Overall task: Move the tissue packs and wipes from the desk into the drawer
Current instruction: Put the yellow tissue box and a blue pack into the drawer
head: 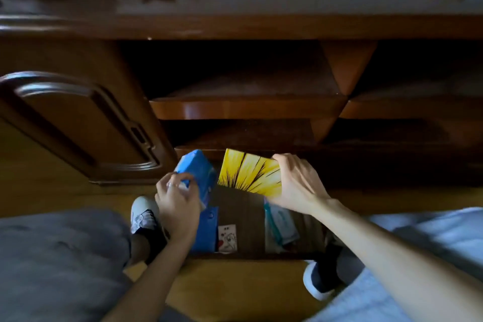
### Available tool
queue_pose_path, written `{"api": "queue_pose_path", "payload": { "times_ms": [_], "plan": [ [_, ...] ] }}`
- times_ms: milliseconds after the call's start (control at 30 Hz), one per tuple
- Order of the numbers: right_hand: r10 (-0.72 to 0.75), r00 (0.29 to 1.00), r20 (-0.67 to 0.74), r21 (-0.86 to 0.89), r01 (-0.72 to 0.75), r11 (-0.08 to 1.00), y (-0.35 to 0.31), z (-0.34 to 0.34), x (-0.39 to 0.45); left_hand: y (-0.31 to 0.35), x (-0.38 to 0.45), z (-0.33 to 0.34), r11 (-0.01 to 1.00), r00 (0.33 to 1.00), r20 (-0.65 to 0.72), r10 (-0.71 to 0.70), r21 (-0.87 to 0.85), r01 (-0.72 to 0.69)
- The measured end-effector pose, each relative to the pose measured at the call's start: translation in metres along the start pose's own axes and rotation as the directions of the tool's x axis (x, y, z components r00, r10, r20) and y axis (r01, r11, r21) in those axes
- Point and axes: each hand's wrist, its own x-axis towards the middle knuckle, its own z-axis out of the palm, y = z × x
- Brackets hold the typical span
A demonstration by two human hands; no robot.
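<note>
gripping a blue tissue pack [197, 174], left hand [177, 204]; right hand [298, 183] pinches yellow pack [248, 172] above drawer [240, 217].

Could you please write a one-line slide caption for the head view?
Left hand holds a blue pack and right hand a yellow pack above the open drawer.

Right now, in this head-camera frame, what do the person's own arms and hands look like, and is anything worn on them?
Both forearms are bare up to the frame's edge: no sleeves, gloves or watch show. The left hand wears a thin, pale ring on one finger; which finger is hard to tell. The right hand shows no ring or band. No markings are visible on either arm in the dim light.
</note>
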Motion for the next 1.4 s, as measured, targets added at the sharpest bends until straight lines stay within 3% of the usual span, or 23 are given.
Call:
{"api": "queue_pose_path", "payload": {
  "times_ms": [167,300,467,733,1000,1200,1400],
  "plan": [
    [0.095,0.987,0.129,-0.055,-0.088,0.995,-0.017,0.046,0.015,-0.011,0.003,0.012,1.0,1.0,0.008,-0.012,-0.019,0.012],
    [0.1,0.975,0.197,-0.109,-0.079,0.991,-0.028,0.083,0.024,-0.031,0.01,0.016,0.982,0.983,0.004,-0.183,-0.049,0.183],
    [0.2,0.941,0.272,-0.126,-0.171,0.977,-0.04,0.12,0.046,-0.042,0.02,0.009,0.946,0.956,-0.029,-0.293,-0.15,0.286],
    [0.133,0.966,0.222,-0.052,-0.124,0.991,-0.057,0.158,0.066,-0.043,0.019,0.001,0.859,0.898,-0.04,-0.437,-0.315,0.404],
    [0.064,0.948,0.311,0.07,-0.09,0.994,-0.044,0.156,0.08,-0.038,0.024,0.001,0.851,0.896,-0.071,-0.439,-0.353,0.389],
    [0.126,0.965,0.23,-0.173,-0.087,0.981,-0.036,0.155,0.051,-0.034,0.024,0.007,0.872,0.9,-0.079,-0.429,-0.297,0.389],
    [0.26,0.909,0.327,-0.273,-0.172,0.946,0.006,0.149,0.032,-0.027,0.017,0.014,0.904,0.934,-0.036,-0.355,-0.265,0.334]
  ]
}}
